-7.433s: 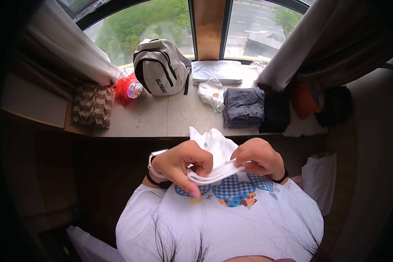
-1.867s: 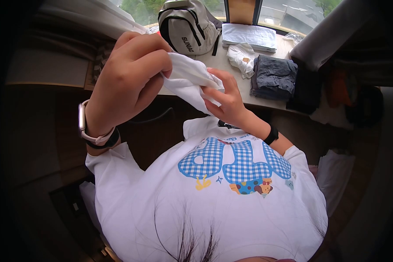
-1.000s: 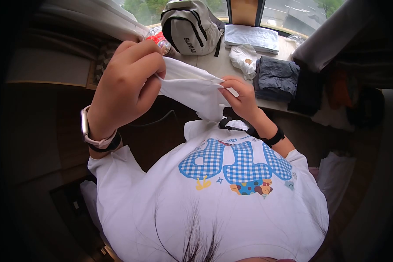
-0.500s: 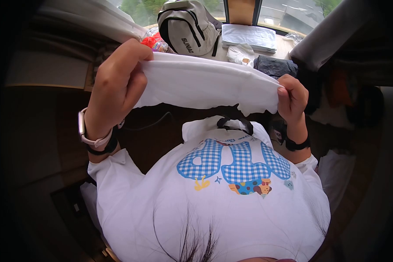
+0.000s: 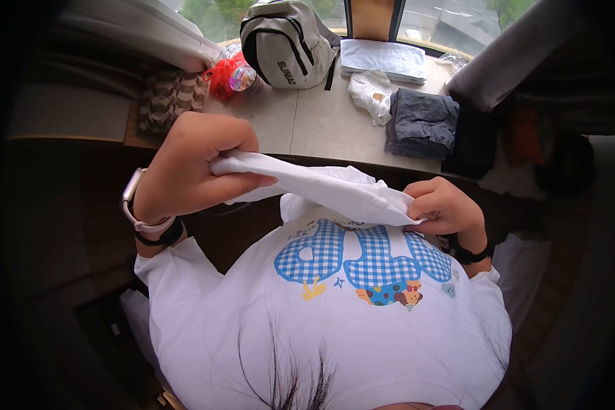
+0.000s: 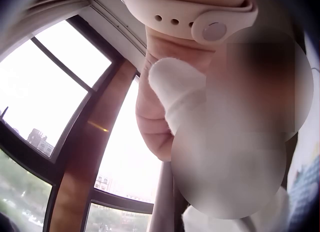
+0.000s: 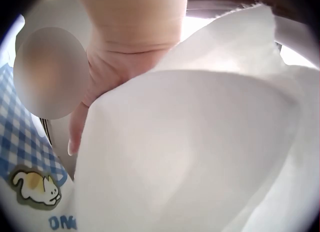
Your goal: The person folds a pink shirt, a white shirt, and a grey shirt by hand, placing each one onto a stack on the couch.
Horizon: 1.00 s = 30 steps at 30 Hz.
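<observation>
A white cloth [image 5: 321,188] is stretched between both hands in front of my chest. My left hand [image 5: 195,171] grips its left end in a fist, and the cloth's edge [image 6: 175,87] shows against that palm in the left wrist view. At the other end my right hand [image 5: 444,205] pinches the cloth near my white shirt with the blue checked print [image 5: 352,263]. The cloth [image 7: 200,152] fills most of the right wrist view below the right hand [image 7: 120,57].
A stone windowsill [image 5: 321,123] lies ahead. On it stand a white backpack [image 5: 287,41], a red bag [image 5: 229,75], a patterned cushion [image 5: 167,99], folded white cloth [image 5: 383,58], a crumpled white item [image 5: 370,92] and folded dark clothes [image 5: 420,123]. Curtains hang at both sides.
Both hands have come down from face height to chest height with the cloth. The cloth, spread wide half a second ago, is now bunched into a narrower band between them.
</observation>
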Tool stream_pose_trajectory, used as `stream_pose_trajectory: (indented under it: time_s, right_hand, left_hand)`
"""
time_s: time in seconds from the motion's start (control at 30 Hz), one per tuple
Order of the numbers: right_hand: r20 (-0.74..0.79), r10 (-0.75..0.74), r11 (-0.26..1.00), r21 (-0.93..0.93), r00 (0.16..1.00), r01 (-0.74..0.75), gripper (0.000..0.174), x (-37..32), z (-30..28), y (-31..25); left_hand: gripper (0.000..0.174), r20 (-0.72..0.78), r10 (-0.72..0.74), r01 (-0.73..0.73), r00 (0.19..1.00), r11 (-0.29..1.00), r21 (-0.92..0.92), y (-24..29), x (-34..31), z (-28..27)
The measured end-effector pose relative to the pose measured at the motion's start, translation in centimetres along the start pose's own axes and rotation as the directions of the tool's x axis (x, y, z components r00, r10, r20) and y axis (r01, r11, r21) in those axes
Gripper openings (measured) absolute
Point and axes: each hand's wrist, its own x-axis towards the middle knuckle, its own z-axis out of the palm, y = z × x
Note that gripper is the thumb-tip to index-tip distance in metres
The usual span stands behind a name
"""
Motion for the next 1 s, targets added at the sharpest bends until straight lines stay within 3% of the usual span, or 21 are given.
stream_pose_trajectory:
  time_s: [0.1, 0.23, 0.37, 0.4, 0.47, 0.5, 0.53, 0.63, 0.67, 0.73, 0.83, 0.9, 0.93, 0.97, 1.0]
  right_hand:
    - [0.080, 0.155, 0.986, -0.080, 0.985, -0.149, 0.018, -1.0, 0.9, 1.4]
    - [0.019, 0.281, 0.959, -0.046, 0.960, -0.280, 0.015, -1.7, 1.7, 1.8]
    - [-0.224, 0.244, 0.949, -0.144, 0.944, -0.280, 0.011, -3.4, -1.3, 0.9]
    - [-0.284, 0.231, 0.942, -0.173, 0.931, -0.287, 0.011, -3.6, -2.3, 0.3]
    - [-0.324, 0.114, 0.967, -0.182, 0.939, -0.180, 0.011, -3.6, -3.6, -1.0]
    - [-0.297, 0.103, 0.980, -0.133, 0.949, -0.148, 0.011, -4.4, -4.3, -0.9]
    - [-0.269, 0.091, 0.990, -0.081, 0.959, -0.117, 0.013, -5.2, -4.8, -0.8]
    - [-0.299, 0.018, 0.999, 0.031, 0.954, -0.009, 0.019, -5.8, -4.8, -0.7]
    - [-0.284, 0.005, 0.997, 0.073, 0.959, 0.016, 0.019, -6.1, -4.8, -0.7]
    - [-0.151, 0.061, 0.992, 0.116, 0.987, -0.043, 0.014, -5.5, -3.9, -0.7]
    - [-0.213, 0.188, 0.982, 0.048, 0.959, -0.182, 0.010, -5.9, -2.0, 0.3]
    - [-0.368, 0.262, 0.957, -0.018, 0.892, -0.289, 0.014, -6.1, -0.7, 0.5]
    - [-0.411, 0.236, 0.959, -0.050, 0.880, -0.280, 0.014, -6.3, -0.1, 0.6]
    - [-0.453, 0.206, 0.959, -0.085, 0.867, -0.272, 0.015, -6.5, 0.3, 0.9]
    - [-0.493, 0.175, 0.956, -0.120, 0.852, -0.266, 0.015, -6.9, 0.6, 1.2]
  left_hand:
    - [0.022, 0.001, 0.040, -0.040, 0.999, 0.999, 0.030, 0.3, 0.2, 0.2]
    - [0.022, 0.014, 0.070, -0.071, 0.997, 0.995, 0.071, 0.4, 0.5, 0.1]
    - [0.023, 0.133, -0.007, 0.012, 0.991, 0.999, -0.034, 0.7, 0.7, -0.6]
    - [0.021, 0.243, 0.100, -0.069, 0.965, 0.989, -0.132, 0.7, 0.4, -0.8]
    - [0.022, 0.471, 0.423, -0.231, 0.774, 0.882, -0.412, 1.6, 0.8, -0.8]
    - [0.022, 0.515, 0.584, -0.199, 0.628, 0.760, -0.619, 2.0, 0.9, 0.0]
    - [0.022, 0.496, 0.733, -0.114, 0.465, 0.606, -0.788, 2.4, 1.0, 1.4]
    - [0.019, 0.261, 0.905, 0.294, 0.336, 0.163, -0.942, 3.0, 0.6, 7.2]
    - [0.018, 0.244, 0.943, 0.499, 0.224, 0.104, -0.860, 2.5, 1.1, 8.7]
    - [0.017, 0.091, 0.965, 0.619, 0.244, -0.083, -0.781, 2.2, 1.1, 11.1]
    - [0.013, 0.218, 0.897, 0.598, 0.384, -0.061, -0.799, 1.7, 1.4, 11.3]
    - [0.012, 0.143, 0.673, 0.106, 0.726, 0.095, -0.990, 2.4, 0.7, 11.5]
    - [0.011, 0.023, 0.545, -0.127, 0.838, 0.236, -0.963, 2.8, 0.3, 11.7]
    - [0.013, -0.007, 0.525, -0.280, 0.851, 0.443, -0.852, 3.3, 0.2, 11.9]
    - [0.015, 0.024, 0.518, -0.289, 0.855, 0.513, -0.808, 3.5, 0.4, 11.8]
